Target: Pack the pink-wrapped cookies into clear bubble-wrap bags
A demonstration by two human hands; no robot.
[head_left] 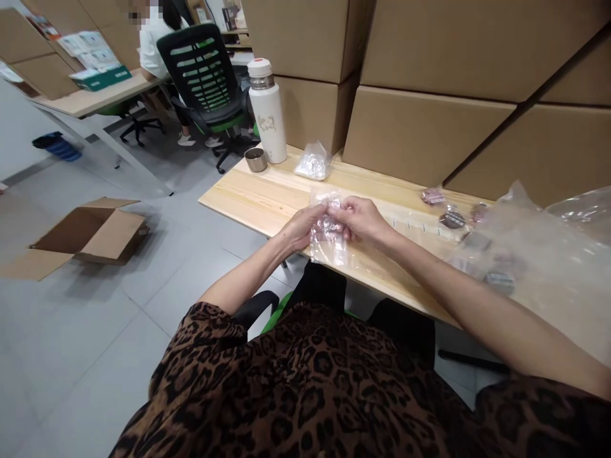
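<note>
Both my hands meet at a clear plastic bag (328,248) near the table's front edge. My left hand (304,227) is closed, its fingers pinching the bag from the left. From the right, my right hand (359,218) grips the same bag, thumb and fingers pressed together near its upper part. Whether anything small sits inside the bag I cannot make out. Just beyond my hands lies a bunched pack of clear plastic (314,162). To the right are small wrapped items, among them a dark round one (451,219), partly covered by a large clear plastic bag (558,254).
A white bottle (268,117) and a metal cup (256,159) stand at the table's far left corner. Stacked cardboard boxes (429,133) line the back. An open carton (107,232) sits on the floor at left. Beyond a mesh chair (203,76), a person (155,48) sits.
</note>
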